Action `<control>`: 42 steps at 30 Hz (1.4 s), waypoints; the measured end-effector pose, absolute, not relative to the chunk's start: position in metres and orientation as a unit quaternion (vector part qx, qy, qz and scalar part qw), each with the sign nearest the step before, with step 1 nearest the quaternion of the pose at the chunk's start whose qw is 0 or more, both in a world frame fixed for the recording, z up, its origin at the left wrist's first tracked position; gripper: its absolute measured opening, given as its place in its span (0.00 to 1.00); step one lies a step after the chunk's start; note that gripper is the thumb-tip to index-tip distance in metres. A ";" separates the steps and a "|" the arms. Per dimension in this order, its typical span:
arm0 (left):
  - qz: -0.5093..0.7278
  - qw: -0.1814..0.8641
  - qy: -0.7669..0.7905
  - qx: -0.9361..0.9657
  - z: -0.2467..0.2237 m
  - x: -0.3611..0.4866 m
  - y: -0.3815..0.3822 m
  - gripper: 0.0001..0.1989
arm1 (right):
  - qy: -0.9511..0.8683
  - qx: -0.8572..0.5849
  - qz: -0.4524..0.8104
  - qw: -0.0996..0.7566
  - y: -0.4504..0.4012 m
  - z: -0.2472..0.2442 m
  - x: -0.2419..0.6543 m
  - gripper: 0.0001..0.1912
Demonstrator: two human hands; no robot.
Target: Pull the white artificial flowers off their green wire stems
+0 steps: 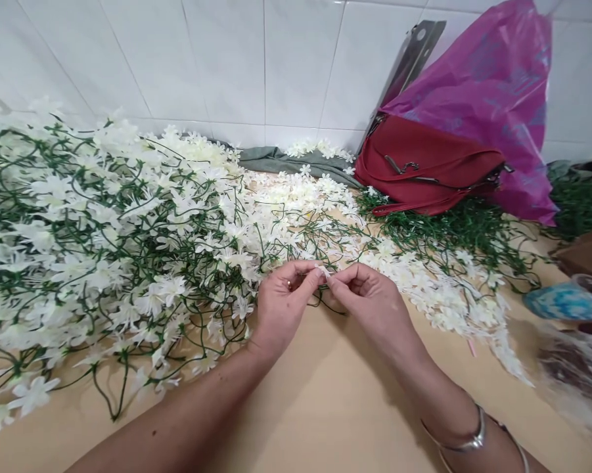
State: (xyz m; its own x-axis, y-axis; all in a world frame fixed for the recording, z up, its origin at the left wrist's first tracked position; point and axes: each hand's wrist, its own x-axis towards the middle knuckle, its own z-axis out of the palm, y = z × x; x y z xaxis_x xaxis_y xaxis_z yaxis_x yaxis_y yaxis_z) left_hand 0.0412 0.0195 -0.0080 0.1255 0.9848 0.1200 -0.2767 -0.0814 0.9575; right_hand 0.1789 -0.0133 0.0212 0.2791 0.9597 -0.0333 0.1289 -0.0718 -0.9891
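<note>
Both hands nearly closed; fingertips pinch a white flower piece.

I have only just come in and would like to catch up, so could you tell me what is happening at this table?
A person is pinching a small white flower piece between the fingertips of the left hand and right hand. A large heap of white flowers on green stems lies to the left, and loose white blossoms are spread beyond the hands and to the right. Behind them, a red bag rests by the wall.
</note>
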 end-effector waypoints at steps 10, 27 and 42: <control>0.536 0.559 0.350 0.528 -0.012 0.044 0.017 0.07 | -0.407 -0.593 0.459 0.522 -0.011 0.016 0.185 0.13; 0.547 0.566 0.306 0.535 -0.010 0.042 0.016 0.07 | -0.472 -0.537 0.407 0.568 -0.009 0.011 0.193 0.10; 0.535 0.575 0.317 0.532 -0.008 0.044 0.017 0.07 | -0.491 -0.501 0.382 0.602 -0.009 0.011 0.194 0.07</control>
State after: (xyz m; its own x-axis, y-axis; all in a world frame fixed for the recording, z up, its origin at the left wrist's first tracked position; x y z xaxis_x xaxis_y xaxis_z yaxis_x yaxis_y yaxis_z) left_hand 0.0444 0.0172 -0.0078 0.2276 0.9520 0.2048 -0.2774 -0.1383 0.9507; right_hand 0.1936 -0.0090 0.0113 0.2253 0.9517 0.2084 0.0315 0.2067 -0.9779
